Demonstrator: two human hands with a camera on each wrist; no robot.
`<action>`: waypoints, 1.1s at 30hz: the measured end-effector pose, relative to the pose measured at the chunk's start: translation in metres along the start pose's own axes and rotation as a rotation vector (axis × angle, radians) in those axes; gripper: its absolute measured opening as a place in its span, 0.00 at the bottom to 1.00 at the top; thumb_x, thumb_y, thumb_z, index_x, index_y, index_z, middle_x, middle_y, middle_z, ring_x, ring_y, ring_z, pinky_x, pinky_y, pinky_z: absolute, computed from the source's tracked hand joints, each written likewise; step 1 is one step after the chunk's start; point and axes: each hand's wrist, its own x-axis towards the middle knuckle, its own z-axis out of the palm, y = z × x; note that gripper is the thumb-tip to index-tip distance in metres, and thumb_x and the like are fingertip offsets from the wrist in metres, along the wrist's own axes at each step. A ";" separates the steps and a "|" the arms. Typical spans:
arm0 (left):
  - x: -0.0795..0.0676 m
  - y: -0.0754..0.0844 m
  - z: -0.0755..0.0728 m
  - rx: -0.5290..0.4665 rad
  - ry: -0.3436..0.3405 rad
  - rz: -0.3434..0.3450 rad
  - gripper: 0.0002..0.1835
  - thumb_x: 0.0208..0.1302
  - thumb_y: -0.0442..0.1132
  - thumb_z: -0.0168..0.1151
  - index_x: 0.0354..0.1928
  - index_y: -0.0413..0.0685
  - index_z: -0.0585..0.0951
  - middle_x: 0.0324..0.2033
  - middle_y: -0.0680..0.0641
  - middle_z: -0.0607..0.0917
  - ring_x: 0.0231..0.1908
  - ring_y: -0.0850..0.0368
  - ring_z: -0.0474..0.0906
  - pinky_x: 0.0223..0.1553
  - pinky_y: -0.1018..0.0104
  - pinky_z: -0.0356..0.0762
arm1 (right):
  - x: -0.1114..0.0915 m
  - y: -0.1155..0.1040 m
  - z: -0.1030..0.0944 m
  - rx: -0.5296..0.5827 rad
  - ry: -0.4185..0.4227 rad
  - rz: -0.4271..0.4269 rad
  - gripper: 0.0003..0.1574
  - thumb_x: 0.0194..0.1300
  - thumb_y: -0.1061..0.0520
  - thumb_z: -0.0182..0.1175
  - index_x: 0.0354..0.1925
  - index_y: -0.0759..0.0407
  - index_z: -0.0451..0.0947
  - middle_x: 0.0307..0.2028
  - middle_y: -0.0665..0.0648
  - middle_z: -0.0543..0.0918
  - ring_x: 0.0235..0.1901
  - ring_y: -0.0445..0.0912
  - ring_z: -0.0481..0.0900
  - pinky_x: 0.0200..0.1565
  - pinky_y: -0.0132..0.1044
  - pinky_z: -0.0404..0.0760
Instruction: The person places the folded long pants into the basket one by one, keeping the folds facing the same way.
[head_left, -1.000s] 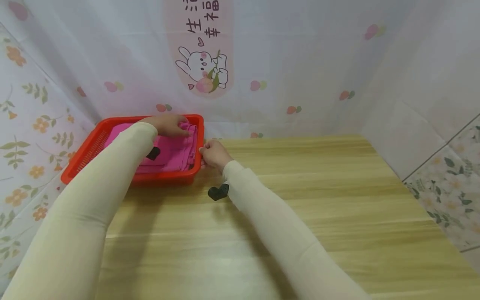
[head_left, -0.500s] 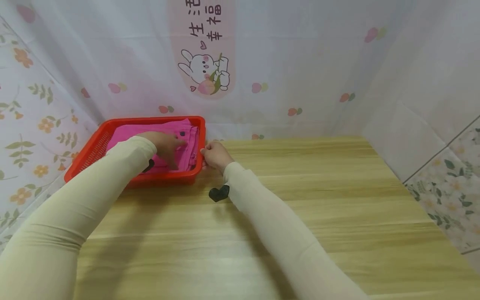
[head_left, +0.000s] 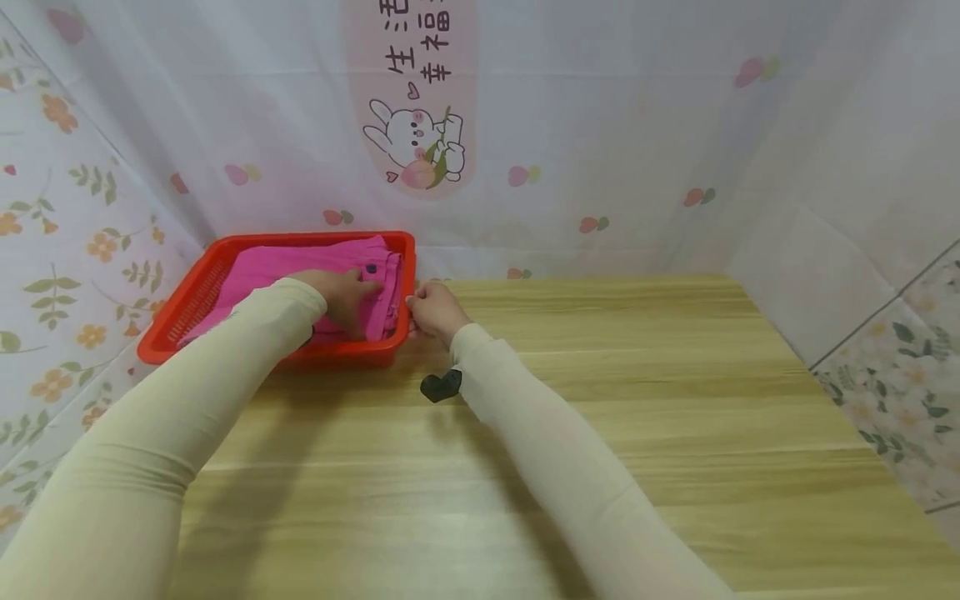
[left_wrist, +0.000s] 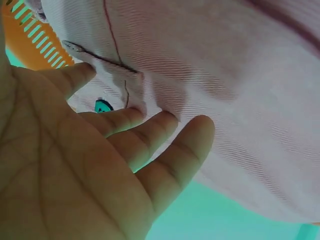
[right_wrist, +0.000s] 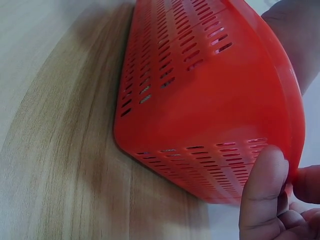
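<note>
A folded pink garment (head_left: 300,258) lies inside a red plastic basket (head_left: 411,250) at the back left of the table. It has a dark round button and, in the left wrist view, a stitched buttonhole. My left hand (head_left: 347,298) rests on the garment near its right end, fingers spread and nearly straight; in the left wrist view the fingertips of that hand (left_wrist: 100,150) touch the fabric (left_wrist: 240,90). My right hand (head_left: 437,310) pinches the right rim of the basket between thumb and fingers. In the right wrist view the right hand (right_wrist: 280,200) grips near the basket corner (right_wrist: 215,100).
The basket stands on a light wooden table (head_left: 600,400), close against a white printed curtain (head_left: 600,125). A flowered sheet (head_left: 67,250) hangs at its left. Both forearms in cream sleeves (head_left: 555,442) cross the front of the table.
My left hand has moved from the garment's far right corner back toward the near side, uncovering the button. The garment lies spread further left. The right hand keeps its grip on the rim.
</note>
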 end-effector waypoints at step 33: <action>-0.006 0.001 0.000 0.071 -0.032 0.011 0.57 0.50 0.43 0.76 0.79 0.55 0.52 0.67 0.35 0.66 0.56 0.37 0.66 0.50 0.42 0.76 | -0.002 -0.004 0.001 0.018 -0.006 0.021 0.10 0.76 0.58 0.51 0.41 0.66 0.72 0.24 0.58 0.76 0.20 0.47 0.76 0.49 0.56 0.81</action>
